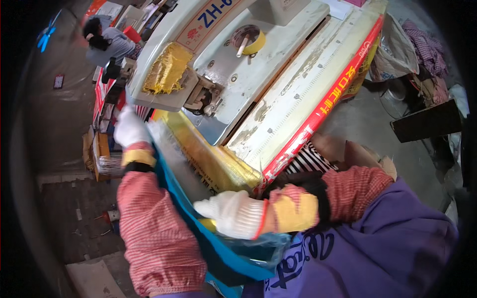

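A white sewing machine (164, 59) with a yellow cloth patch (169, 67) on its head fills the upper middle. Its needle and presser foot area (202, 97) lies just right of that head. A long blue sheet, seemingly a bag (174, 196), runs between my gloved hands with clear plastic (186, 166) along its inner side. My left hand (130, 128), in a white knit glove, is at the blue bag's far end beside the machine head; motion smears its fingers. My right hand (231, 213), gloved too, is closed over the nearer part of the bag, fingertips pointing left.
Shiny yellow material (233, 171) covers the table's near left corner. A tape roll (256, 39) holding a white stick (242, 45) rests on the machine bed. Red-and-yellow printed strip (328, 97) edges the table. At far left, another person (107, 42) sits among goods.
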A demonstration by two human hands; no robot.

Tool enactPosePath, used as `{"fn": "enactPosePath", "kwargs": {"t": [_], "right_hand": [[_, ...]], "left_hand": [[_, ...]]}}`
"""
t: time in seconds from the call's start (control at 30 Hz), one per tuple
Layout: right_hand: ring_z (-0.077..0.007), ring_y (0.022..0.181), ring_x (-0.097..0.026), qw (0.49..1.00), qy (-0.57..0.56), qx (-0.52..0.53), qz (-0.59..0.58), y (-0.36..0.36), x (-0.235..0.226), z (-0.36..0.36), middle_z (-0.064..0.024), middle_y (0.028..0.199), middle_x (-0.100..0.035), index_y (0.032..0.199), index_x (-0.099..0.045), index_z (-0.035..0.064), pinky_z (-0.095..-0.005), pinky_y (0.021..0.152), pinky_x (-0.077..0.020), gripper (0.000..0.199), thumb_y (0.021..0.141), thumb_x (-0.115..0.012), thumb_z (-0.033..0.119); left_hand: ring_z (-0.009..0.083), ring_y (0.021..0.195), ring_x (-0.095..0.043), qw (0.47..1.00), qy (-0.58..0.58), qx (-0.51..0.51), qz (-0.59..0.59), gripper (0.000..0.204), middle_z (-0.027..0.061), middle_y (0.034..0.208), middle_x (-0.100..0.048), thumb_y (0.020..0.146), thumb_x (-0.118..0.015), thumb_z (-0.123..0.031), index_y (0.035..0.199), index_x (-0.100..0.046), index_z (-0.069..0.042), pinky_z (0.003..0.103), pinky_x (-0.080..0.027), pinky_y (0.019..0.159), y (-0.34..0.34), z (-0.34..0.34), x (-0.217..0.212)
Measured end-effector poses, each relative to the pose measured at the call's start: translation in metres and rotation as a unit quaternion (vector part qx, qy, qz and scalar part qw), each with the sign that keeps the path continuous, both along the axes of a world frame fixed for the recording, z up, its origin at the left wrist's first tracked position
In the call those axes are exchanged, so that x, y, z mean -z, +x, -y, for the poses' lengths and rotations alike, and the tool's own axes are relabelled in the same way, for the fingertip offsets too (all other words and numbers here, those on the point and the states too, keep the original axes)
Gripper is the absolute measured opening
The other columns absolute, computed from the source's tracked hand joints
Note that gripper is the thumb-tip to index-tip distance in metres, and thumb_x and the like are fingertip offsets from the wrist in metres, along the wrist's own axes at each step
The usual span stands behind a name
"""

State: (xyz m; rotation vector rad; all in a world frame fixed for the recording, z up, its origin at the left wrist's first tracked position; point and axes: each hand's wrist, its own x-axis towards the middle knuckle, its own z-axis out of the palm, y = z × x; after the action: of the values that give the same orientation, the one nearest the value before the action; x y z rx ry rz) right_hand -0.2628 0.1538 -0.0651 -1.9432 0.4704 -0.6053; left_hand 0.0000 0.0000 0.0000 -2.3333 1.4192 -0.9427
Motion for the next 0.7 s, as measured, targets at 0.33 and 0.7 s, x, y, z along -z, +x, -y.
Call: {"fn": "enactPosePath", "kwargs": {"t": [0.33, 0.7], "right_hand": [[-0.0165, 0.077, -0.06, 0.895, 0.383, 0.135, -0.186, -0.147, 0.111, 0.03, -0.0081, 0.082, -0.065, 0.103, -0.063, 0.0118, -0.0307, 0.07, -0.0473, 0.027, 0.084, -0.061, 0.032], [-0.0232, 0.071, -0.064, 0.962, 0.152, 0.182, -0.137, -0.136, 0.034, 0.038, -0.0128, 0.082, -0.064, 0.119, -0.056, 0.0143, -0.0321, 0.063, -0.0501, 0.035, 0.084, -0.055, 0.014]], "left_hand": [[0.0289, 0.082, -0.061, 0.968, 0.177, 0.164, -0.071, 0.027, 0.0084, 0.086, -0.062, 0.076, -0.055, -0.012, 0.102, -0.059, -0.014, 0.039, -0.043, 0.078, -0.042, -0.005, 0.092], [0.0322, 0.087, -0.056, 0.878, 0.002, 0.434, -0.2, 0.034, 0.011, 0.094, -0.06, 0.07, -0.055, -0.002, 0.102, -0.059, -0.012, 0.038, -0.047, 0.074, 0.008, 0.008, 0.112]]}}
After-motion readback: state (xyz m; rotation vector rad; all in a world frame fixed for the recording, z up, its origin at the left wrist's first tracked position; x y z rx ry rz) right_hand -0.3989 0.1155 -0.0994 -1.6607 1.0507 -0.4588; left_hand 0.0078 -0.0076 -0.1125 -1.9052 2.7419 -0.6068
